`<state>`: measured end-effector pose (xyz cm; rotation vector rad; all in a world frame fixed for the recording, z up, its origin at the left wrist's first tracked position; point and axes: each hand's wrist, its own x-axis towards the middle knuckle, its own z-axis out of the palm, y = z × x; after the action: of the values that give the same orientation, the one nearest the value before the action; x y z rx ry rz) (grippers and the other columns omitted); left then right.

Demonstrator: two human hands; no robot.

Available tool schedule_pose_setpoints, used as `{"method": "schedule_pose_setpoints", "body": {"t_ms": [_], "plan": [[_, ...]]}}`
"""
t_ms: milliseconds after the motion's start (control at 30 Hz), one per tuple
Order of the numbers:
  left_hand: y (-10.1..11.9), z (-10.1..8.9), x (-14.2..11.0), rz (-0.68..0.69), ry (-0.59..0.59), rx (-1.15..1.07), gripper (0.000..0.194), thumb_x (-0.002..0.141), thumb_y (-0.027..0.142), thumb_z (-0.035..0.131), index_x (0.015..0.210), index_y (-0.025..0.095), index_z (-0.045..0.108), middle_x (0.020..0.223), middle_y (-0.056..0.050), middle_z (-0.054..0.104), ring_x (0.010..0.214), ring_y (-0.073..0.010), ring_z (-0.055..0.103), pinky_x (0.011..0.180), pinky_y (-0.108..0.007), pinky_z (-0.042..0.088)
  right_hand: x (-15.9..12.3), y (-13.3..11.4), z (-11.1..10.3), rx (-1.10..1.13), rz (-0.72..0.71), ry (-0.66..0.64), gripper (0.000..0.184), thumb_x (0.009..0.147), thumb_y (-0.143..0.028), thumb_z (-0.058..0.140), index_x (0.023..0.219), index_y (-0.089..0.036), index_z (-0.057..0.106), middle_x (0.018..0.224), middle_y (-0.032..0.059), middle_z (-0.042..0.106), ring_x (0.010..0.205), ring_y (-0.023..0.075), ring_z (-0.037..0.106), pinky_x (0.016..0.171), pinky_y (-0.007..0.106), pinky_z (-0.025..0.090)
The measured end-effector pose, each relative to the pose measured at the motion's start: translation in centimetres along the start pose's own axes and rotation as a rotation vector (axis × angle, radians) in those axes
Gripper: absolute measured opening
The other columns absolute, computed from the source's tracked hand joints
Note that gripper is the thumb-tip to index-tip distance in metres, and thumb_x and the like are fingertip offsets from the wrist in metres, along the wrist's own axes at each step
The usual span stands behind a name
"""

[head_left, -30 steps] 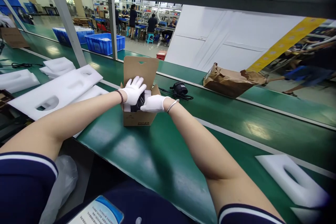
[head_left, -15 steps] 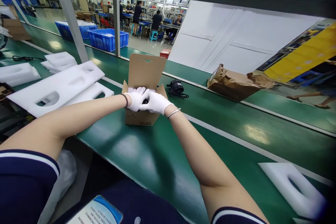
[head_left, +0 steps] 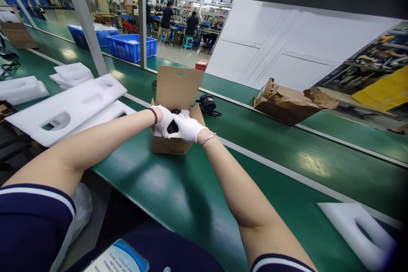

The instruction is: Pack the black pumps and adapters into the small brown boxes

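Observation:
An open cardboard box (head_left: 168, 145) stands on the green workbench (head_left: 159, 182), with its back flap (head_left: 179, 87) upright. My left hand (head_left: 162, 121) and my right hand (head_left: 187, 127), both in white gloves, reach into its top from either side. Between them a black-wrapped item (head_left: 172, 127) shows, with white packing (head_left: 185, 113) beside it. The gloved fingers touch these contents, but their tips are hidden. A black power adapter (head_left: 206, 103) with a coiled cable lies just behind the box, apart from both hands.
White foam inserts (head_left: 66, 112) lie on the bench to the left, and another (head_left: 357, 231) sits at lower right. A crumpled brown paper package (head_left: 287, 102) rests farther right. Blue crates (head_left: 126, 47) and seated and standing co-workers (head_left: 191, 25) are beyond the bench.
My gloved hands have moved slightly apart and lower into the box, uncovering more of the black item. The camera view has shifted a little.

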<state>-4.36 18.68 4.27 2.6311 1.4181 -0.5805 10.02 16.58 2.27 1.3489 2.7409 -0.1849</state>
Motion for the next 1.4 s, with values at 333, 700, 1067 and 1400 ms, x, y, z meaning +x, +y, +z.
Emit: {"method": "schedule_pose_setpoints", "body": {"t_ms": [333,700,1067,1400], "plan": [[-2.3,7.9,-6.5,0.090,0.815,-0.500,0.065,0.100,0.053,0.020,0.153,0.016,0.026,0.156,-0.018,0.034,0.150,-0.0294,0.022,0.118,-0.049,0.029,1.1,-0.1,-0.2,-0.038,-0.054,-0.123,0.089,0.086,-0.058,0.066,0.153,-0.011,0.032,0.147,0.0240,0.043,0.137,0.0403,0.039,0.108,0.049,0.040],[0.3,6.7,-3.3,0.288,0.499,-0.005,0.066,0.073,0.034,0.074,0.131,0.010,0.052,0.137,-0.022,0.054,0.128,-0.0381,0.049,0.105,-0.047,0.042,-1.8,9.1,1.9,0.839,0.147,0.496,0.077,0.092,-0.040,0.048,0.159,-0.021,0.013,0.155,0.0136,0.039,0.140,0.0230,0.042,0.109,0.041,0.043],[2.7,10.1,-6.1,-0.040,0.794,-1.301,0.074,0.097,0.061,0.037,0.157,0.022,0.017,0.144,-0.012,0.054,0.130,-0.0276,0.055,0.106,-0.044,0.050,1.5,7.1,7.6,1.051,0.003,0.630,0.043,0.097,-0.049,0.031,0.103,-0.018,0.060,0.136,0.0206,0.055,0.137,0.0252,0.046,0.110,0.039,0.039],[4.3,13.8,-3.2,-0.291,1.170,-1.307,0.059,0.085,0.054,0.065,0.134,0.022,0.056,0.144,-0.010,0.051,0.134,-0.0271,0.050,0.117,-0.042,0.042,-3.0,5.2,9.5,0.795,-0.191,0.766,0.069,0.083,-0.073,0.057,0.126,-0.020,0.055,0.148,0.0169,0.045,0.147,0.0312,0.029,0.120,0.053,0.027]]}}
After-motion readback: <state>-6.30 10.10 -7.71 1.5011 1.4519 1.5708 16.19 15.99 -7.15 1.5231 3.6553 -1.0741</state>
